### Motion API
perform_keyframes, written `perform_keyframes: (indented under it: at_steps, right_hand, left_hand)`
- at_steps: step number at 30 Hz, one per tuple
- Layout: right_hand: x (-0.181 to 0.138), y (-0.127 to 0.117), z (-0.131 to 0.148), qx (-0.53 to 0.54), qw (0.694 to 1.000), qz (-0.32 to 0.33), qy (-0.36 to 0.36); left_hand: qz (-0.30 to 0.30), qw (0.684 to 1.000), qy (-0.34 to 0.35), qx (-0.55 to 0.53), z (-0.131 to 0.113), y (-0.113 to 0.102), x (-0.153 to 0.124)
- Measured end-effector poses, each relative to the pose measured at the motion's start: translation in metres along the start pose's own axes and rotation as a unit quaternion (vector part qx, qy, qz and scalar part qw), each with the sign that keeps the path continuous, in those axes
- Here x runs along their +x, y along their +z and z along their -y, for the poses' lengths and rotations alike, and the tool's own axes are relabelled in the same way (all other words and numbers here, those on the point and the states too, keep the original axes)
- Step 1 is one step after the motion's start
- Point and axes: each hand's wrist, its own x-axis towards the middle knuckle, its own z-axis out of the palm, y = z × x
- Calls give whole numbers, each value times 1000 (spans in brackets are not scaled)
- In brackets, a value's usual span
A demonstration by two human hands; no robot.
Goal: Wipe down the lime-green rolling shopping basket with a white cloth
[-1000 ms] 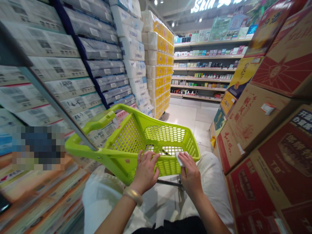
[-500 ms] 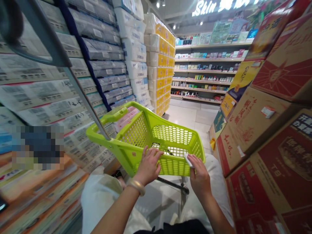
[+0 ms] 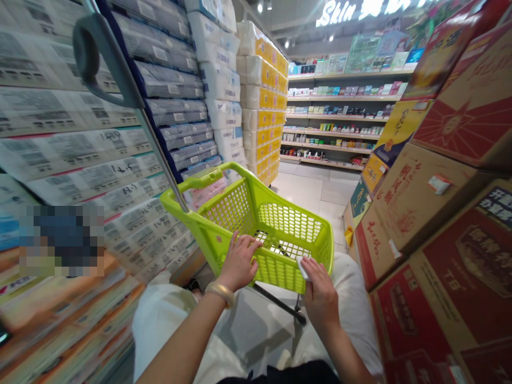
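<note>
A small lime-green shopping cart (image 3: 278, 273) with a perforated basket stands in front of my knees, its tall grey handle (image 3: 134, 96) rising to the upper left. My left hand (image 3: 239, 262) is on the near rim of the basket, fingers hooked over the top edge, a gold-coloured bangle (image 3: 221, 294) at the wrist. Farther right along the same rim, my right hand (image 3: 321, 288) is closed on a folded white cloth (image 3: 303, 268), pressed against the edge near the basket's front corner. Nothing lies in the basket; its grid floor shows.
Packs of tissue paper (image 3: 262, 101) are piled high on the left. Cardboard cartons (image 3: 416, 197) are stacked close on the right. Shelves of small boxes and bottles (image 3: 336, 90) stand across the tiled aisle (image 3: 296, 184). A black cart leg (image 3: 280, 304) reaches the floor between my knees.
The cart's handle end has swung right and its front slightly left. Both my hands have shifted a little left, the right one sliding the white cloth along the rim.
</note>
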Motion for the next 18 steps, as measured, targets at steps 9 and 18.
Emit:
perform_keyframes:
  at_steps: [9,18]
  right_hand:
    - [23,10,30,48,992,81,-89]
    - [20,6,32,50,990,87,-103]
  left_hand:
    - [-5,1000,-7,-5,3,-1,-4]
    - [-29,998,-32,-44,5,3,-7]
